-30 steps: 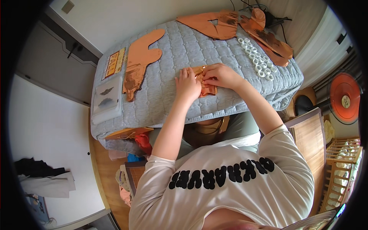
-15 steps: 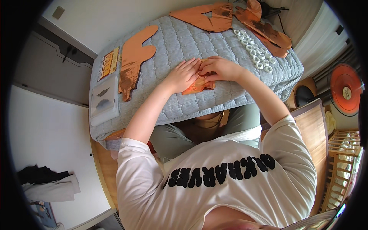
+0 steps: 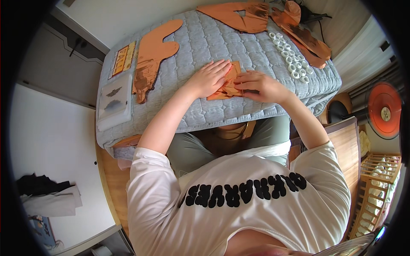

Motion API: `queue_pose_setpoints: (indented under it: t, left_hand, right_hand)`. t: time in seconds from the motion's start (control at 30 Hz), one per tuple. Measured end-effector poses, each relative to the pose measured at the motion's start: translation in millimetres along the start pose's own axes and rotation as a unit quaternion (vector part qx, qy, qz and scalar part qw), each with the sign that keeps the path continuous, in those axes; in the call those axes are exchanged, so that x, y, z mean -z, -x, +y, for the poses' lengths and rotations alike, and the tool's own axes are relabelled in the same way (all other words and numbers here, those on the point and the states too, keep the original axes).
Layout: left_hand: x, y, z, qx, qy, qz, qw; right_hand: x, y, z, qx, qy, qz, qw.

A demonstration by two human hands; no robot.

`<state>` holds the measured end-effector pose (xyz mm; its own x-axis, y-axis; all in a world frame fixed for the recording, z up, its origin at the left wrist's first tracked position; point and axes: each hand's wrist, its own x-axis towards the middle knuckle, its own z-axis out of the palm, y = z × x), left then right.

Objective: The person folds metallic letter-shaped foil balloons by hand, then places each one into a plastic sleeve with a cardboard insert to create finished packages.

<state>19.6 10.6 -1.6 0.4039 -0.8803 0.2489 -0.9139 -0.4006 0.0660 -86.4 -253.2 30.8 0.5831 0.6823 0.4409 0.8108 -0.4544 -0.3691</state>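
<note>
The mattress (image 3: pixel 194 47) in front of me bears a foil shape (image 3: pixel 153 51), laid left, probably leaving room. The left hand (image 3: pixel 211 80) spreads its grip flat, likely steadying; the right hand (image 3: pixel 262 86) curls, pinching or not I can't tell, both on the packet (image 3: pixel 231 83) near the front edge.

One grey mattress (image 3: pixel 192 45) carries two hands (image 3: pixel 210 79) and one orange foil piece (image 3: pixel 230 87) near its front edge; two larger foil shapes (image 3: pixel 148 57), left and far edges; about eighteen white rings (image 3: pixel 291 59), right edge.
</note>
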Motion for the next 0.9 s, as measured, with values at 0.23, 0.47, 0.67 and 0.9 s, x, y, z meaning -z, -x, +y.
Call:
queue_pose_setpoints:
  t: [0.23, 0.47, 0.67, 0.9]
  left_hand:
    - [-2, -1, -1, -0.009, 0.010, 0.011, 1.000]
    - [2, -2, 4, 0.009, 0.011, -0.005, 1.000]
    - [0, 0, 6, 0.026, 0.010, -0.017, 0.999]
    - [-2, 7, 1, 0.056, 0.071, 0.067, 0.994]
  right_hand:
    - [-10, -3, 2, -0.004, 0.003, 0.016, 1.000]
    - [-18, -26, -13, -0.122, -0.048, 0.110, 0.985]
    - [-34, -43, -1, -0.198, -0.050, 0.135, 0.970]
    - [-39, -48, 3, -0.204, -0.038, 0.115, 0.971]
